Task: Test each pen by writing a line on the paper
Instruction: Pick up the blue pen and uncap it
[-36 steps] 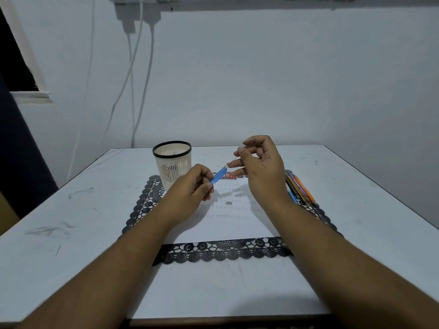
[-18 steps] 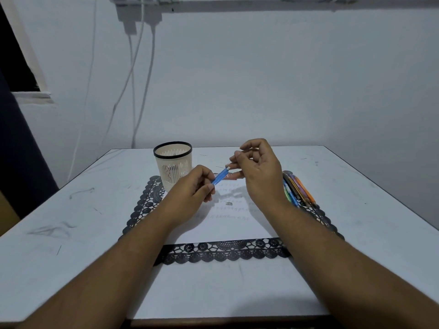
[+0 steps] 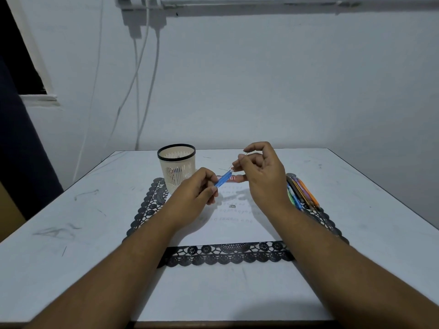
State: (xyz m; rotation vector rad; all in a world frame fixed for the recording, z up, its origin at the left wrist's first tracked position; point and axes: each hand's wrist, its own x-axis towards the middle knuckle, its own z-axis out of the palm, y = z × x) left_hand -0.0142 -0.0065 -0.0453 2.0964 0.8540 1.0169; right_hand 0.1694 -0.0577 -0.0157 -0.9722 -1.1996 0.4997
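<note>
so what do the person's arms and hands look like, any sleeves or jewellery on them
Both forearms are bare from the bottom edge of the frame to the wrist, with no sleeve in view. The left hand and right hand wear no glove, and no ring, watch or bracelet shows on the sides facing the camera. No markings are visible on either arm.

Slotted cup (image 3: 177,170), black lace mat (image 3: 228,256), white table (image 3: 71,245)

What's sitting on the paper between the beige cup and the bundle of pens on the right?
In the head view, between the cup and the pens: both hands holding a blue pen, and a red flat item behind it.
</note>
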